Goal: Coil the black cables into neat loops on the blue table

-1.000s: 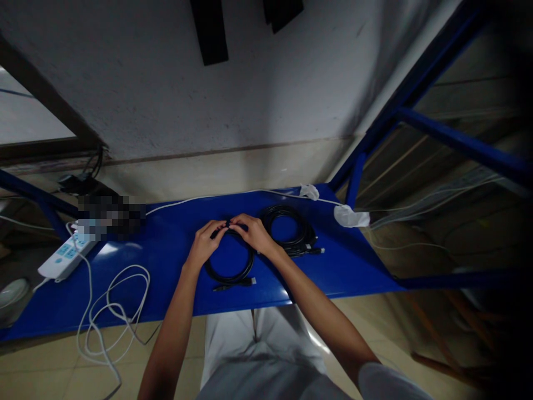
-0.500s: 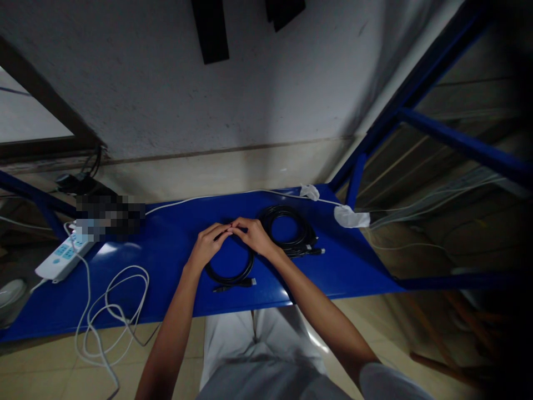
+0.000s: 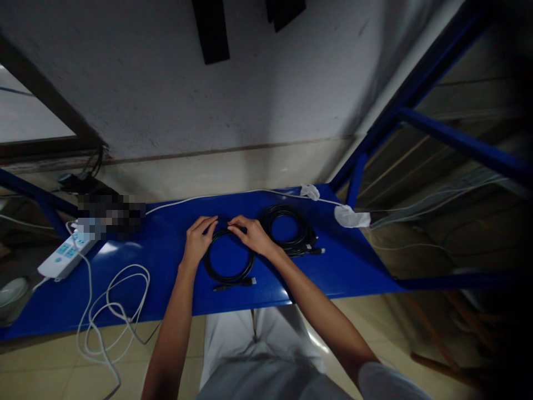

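A black cable lies coiled in a ring (image 3: 228,276) on the blue shelf (image 3: 166,289), its plug end at the front. My left hand (image 3: 197,240) rests at the ring's left side with fingers loosely curled, touching the cable. At the ring's top right, my right hand (image 3: 252,234) has its fingertips pinched on the cable. A second, thicker black coil (image 3: 288,229) sits just to the right of my right hand.
A white power strip (image 3: 64,254) lies at the shelf's left end, with a loose white cord (image 3: 112,303) hanging over the front edge. White cloth-like lumps (image 3: 350,216) sit at the right rear. Blue frame bars (image 3: 437,133) rise on the right.
My hands, which met at the top of the ring, have drawn apart; the left hand slid to the coil's left side. The coil now lies rounder and more exposed.
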{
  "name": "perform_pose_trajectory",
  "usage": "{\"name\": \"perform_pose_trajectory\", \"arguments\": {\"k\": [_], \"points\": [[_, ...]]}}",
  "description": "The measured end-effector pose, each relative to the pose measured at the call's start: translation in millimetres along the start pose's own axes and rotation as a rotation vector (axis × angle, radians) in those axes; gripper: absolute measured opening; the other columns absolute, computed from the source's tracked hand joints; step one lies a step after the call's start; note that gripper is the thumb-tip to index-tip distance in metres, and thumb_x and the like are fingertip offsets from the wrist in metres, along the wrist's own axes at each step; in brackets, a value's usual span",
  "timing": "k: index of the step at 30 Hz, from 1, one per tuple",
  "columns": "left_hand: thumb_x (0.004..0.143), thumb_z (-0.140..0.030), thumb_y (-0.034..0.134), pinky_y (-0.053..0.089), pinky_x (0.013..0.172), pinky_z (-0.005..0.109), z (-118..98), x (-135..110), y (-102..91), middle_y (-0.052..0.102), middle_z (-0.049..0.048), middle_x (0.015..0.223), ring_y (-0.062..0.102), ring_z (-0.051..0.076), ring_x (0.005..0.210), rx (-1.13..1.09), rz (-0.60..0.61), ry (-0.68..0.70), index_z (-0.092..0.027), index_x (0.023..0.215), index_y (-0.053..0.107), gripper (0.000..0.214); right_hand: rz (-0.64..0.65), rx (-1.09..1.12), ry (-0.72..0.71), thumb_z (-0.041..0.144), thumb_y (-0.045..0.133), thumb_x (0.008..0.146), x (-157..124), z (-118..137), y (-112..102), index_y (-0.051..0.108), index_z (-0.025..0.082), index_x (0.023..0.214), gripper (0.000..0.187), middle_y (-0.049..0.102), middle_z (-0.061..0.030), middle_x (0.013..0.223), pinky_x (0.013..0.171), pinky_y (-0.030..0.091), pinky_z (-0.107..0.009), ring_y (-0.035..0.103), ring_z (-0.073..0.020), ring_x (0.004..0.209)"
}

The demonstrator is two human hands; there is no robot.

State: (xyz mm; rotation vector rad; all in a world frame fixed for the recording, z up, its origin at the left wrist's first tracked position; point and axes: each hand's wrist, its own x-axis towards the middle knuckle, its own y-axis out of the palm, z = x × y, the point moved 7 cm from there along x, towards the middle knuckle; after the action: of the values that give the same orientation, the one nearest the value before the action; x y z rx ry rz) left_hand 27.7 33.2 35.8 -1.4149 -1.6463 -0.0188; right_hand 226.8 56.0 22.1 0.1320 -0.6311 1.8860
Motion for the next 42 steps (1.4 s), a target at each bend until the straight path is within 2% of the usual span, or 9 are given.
{"name": "perform_pose_trajectory", "arguments": {"k": [8,12,18,24,31,37,42], "points": [[0.103,-0.022,0.058,0.062,0.094,0.042,70.1,-7.5,-44.6,0.078,0.012,0.11,0.075,0.026,0.096,0.277,-0.108,-0.288,-0.018,0.115,0.083,0.028,0.038,-0.094,-0.001,0.035,0.062,0.11,-1.1,6.3,-0.2,0.071,0.022,0.11,0.016,0.08,-0.0049,0.102,0.088,0.056,-0.031,0.077,-0.0207,0.093],[0.099,-0.018,0.056,0.061,0.097,0.045,87.2,-15.1,-60.6,0.077,0.013,0.109,0.074,0.028,0.096,0.379,-0.125,-0.401,-0.018,0.113,0.082,0.029,0.052,-0.144,-0.014,0.032,0.06,0.111,-1.1,9.9,-0.5,0.07,0.021,0.109,0.015,0.079,-0.0046,0.098,0.083,0.053,-0.03,0.074,-0.0198,0.088],[0.096,-0.013,0.056,0.057,0.109,0.051,87.1,-19.9,-69.7,0.075,0.0149,0.122,0.071,0.033,0.116,0.467,-0.137,-0.507,-0.02,0.119,0.082,0.035,0.074,-0.198,-0.014,0.03,0.057,0.112,-1.4,13.2,-0.8,0.069,0.021,0.109,0.015,0.077,-0.0053,0.097,0.083,0.051,-0.031,0.073,-0.0201,0.087],[0.094,-0.008,0.052,0.056,0.109,0.052,85.3,-20.0,-72.3,0.074,0.0148,0.127,0.071,0.034,0.119,0.449,-0.177,-0.516,-0.02,0.126,0.08,0.044,0.092,-0.268,-0.027,0.032,0.056,0.113,-3.1,12.1,0.9,0.068,0.021,0.112,0.017,0.076,-0.0046,0.096,0.081,0.05,-0.029,0.071,-0.0193,0.085],[0.105,-0.025,0.051,0.054,0.109,0.047,73.2,-13.3,-70.4,0.077,0.0143,0.121,0.071,0.03,0.115,0.352,-0.309,-0.423,-0.018,0.119,0.077,0.03,0.091,-0.296,-0.057,0.03,0.056,0.113,-3.6,11.9,2.4,0.069,0.02,0.112,0.016,0.076,-0.0051,0.098,0.079,0.048,-0.029,0.071,-0.019,0.083],[0.111,-0.038,0.049,0.056,0.102,0.042,58.7,-8.2,-60.3,0.08,0.0122,0.119,0.073,0.028,0.114,0.259,-0.314,-0.379,-0.019,0.117,0.076,0.033,0.088,-0.292,-0.06,0.03,0.057,0.113,-3.7,13.1,2.5,0.069,0.021,0.112,0.016,0.076,-0.0058,0.098,0.079,0.05,-0.03,0.071,-0.02,0.084],[0.112,-0.042,0.049,0.056,0.104,0.042,54.2,-6.0,-54.1,0.081,0.0112,0.111,0.075,0.027,0.11,0.232,-0.287,-0.361,-0.019,0.117,0.076,0.036,0.088,-0.295,-0.053,0.029,0.057,0.112,-4.4,15.5,1.6,0.07,0.021,0.112,0.015,0.076,-0.0052,0.097,0.078,0.05,-0.029,0.071,-0.0192,0.083]]}}
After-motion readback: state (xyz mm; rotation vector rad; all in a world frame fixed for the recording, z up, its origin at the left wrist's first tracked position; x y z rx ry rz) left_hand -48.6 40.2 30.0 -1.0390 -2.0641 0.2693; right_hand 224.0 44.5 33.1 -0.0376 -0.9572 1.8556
